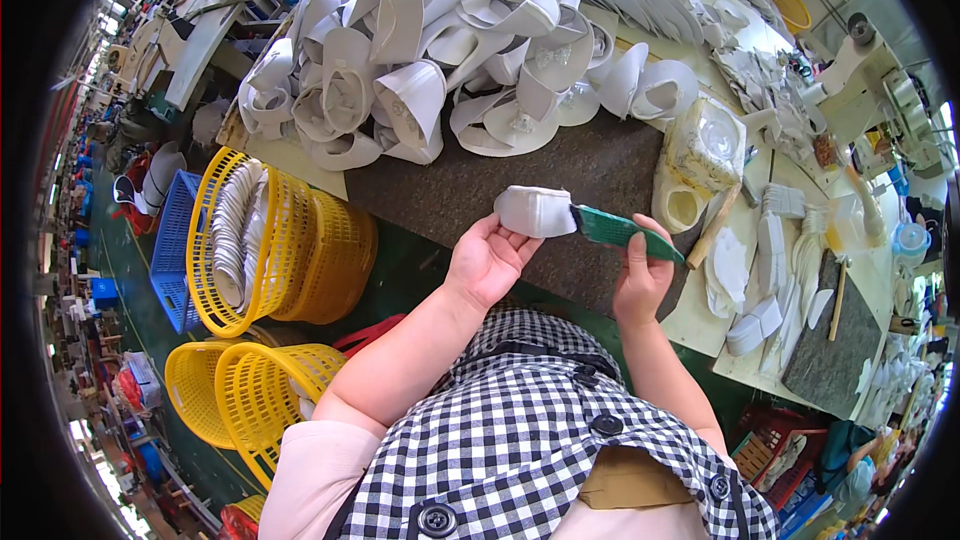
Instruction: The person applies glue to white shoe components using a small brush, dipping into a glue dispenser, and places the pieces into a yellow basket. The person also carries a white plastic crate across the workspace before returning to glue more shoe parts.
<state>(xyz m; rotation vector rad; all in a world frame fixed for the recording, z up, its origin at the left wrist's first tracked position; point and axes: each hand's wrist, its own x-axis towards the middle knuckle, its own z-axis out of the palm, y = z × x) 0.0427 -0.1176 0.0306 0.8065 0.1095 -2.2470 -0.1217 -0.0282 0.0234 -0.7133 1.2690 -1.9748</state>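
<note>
My left hand (pixel 487 258) holds a small white shoe part (pixel 536 211) up over the front edge of the dark work mat (pixel 470 190). My right hand (pixel 641 275) grips a brush with a green handle (pixel 622 232), its tip touching the right side of the white part. Both hands are close together in front of my chest, above the mat's near edge.
A big heap of white shoe uppers (pixel 430 50) fills the back of the table. Yellow baskets (pixel 290 250) and a blue crate (pixel 170 250) stand at my left. A glue tub (pixel 682 208), a wooden-handled tool (pixel 712 230) and stacked white pieces (pixel 780 270) lie at the right.
</note>
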